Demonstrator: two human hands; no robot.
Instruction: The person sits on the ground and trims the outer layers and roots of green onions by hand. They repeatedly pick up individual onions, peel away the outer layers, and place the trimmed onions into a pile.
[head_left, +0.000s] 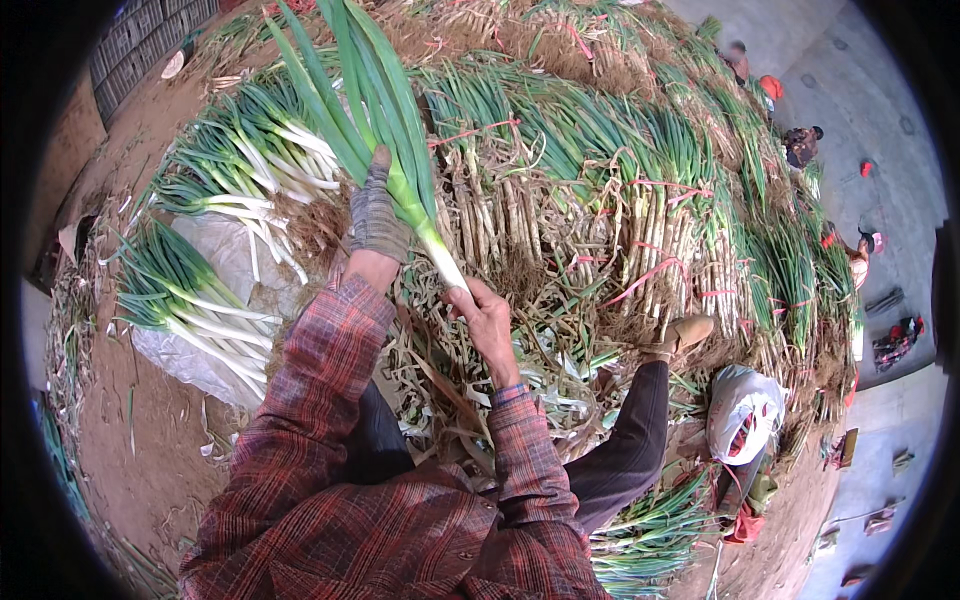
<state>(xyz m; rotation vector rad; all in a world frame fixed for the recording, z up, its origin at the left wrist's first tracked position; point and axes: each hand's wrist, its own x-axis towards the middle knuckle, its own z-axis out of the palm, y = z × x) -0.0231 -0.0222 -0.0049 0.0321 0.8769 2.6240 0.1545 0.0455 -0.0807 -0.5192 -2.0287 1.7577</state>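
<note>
A large green onion with broad green leaves and a white stalk slants across the view before me. My left hand, in a grey fingerless glove, is closed around it where leaves meet stalk. Bare and lower down, my right hand has thumb and fingers at the white lower end; that end is partly hidden by the fingers. Under both hands lies a heap of stripped, dry onion leaves. Left of my arms, cleaned white-stalked onions rest in piles on a plastic sheet.
Rows of unpeeled onion bundles, bound with red ties, stretch ahead and to the right. A white plastic bag stands at my right, near my shoe. More onions lie beside my right leg. Several people sit along the far right.
</note>
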